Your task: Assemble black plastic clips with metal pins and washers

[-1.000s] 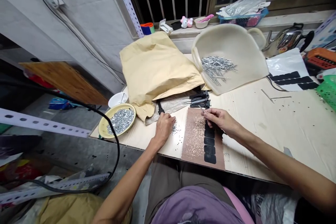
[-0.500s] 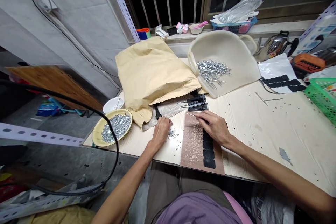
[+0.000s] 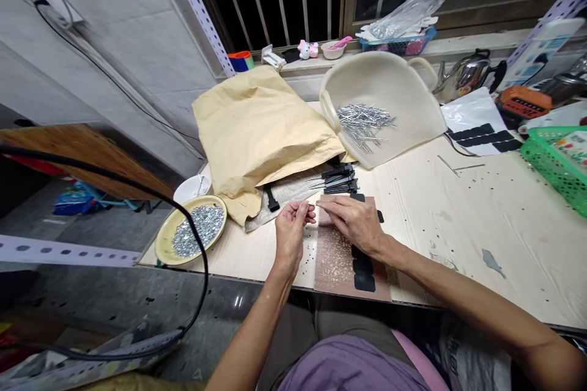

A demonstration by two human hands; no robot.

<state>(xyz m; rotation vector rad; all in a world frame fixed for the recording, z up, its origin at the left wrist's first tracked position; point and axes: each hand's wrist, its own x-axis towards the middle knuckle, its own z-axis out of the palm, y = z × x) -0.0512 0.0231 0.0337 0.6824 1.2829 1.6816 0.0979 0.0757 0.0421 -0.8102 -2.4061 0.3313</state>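
Observation:
My left hand [image 3: 293, 223] is closed in a pinch over the left edge of the brown board. What its fingertips hold is too small to make out. Just to its right, my right hand [image 3: 355, 220] pinches a thin metal pin [image 3: 312, 205] whose end points at the left fingertips. Under my right hand lies the brown board [image 3: 332, 281], speckled with pale worn spots and carrying a row of black rounded pads [image 3: 364, 282], partly covered by the hand. Tiny metal pieces [image 3: 308, 250] are scattered beside the board. Beyond the hands are several black-handled pieces with thin metal shafts [image 3: 339, 178].
On the left stand a yellow bowl [image 3: 160, 244] of small metal pieces and a white bowl [image 3: 183, 190]. A tan paper bag [image 3: 261, 122] lies behind, near a translucent scoop [image 3: 413, 128] holding metal pins. A green basket [image 3: 550, 162] is at right. A black cable [image 3: 202, 256] hangs at left.
My left hand has risen from the small metal pieces on the table and moved right. My right hand has shifted slightly left, bringing the pin to the left fingertips. The view has shifted a little.

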